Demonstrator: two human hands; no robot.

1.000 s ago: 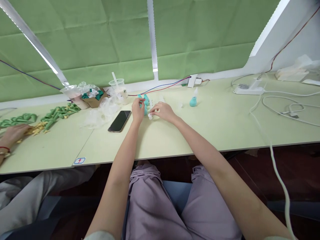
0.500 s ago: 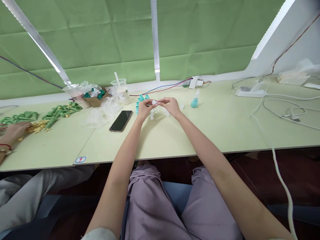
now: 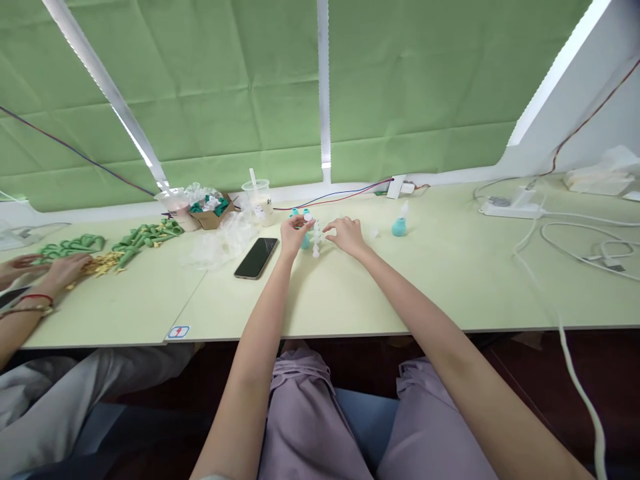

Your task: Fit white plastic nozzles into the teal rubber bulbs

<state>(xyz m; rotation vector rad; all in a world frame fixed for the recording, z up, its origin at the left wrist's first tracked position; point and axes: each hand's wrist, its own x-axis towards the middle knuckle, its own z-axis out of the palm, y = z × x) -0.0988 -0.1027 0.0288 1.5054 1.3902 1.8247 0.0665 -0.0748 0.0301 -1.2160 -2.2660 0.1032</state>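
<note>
Between the thumb and fingers of my left hand is a small white plastic piece. My right hand is apart from it, fingers spread and curved, with nothing visible in them. Several small white translucent pieces stand in a cluster on the table between my hands. Turquoise bulb-shaped pieces are partly hidden behind my left hand. Off to the right, a turquoise bulb with a clear pointed tip stands upright, and a small clear piece lies nearer my right hand.
A phone lies left of my left arm. Beyond it are crumpled plastic bags, a drink cup and a cardboard box. At far left, another person's hands touch green and yellow pieces. A power strip with white cables sits right.
My hands have separated: the right has let go and opened, while the left keeps the white piece. The view has shifted, so the table appears lower and further right.
</note>
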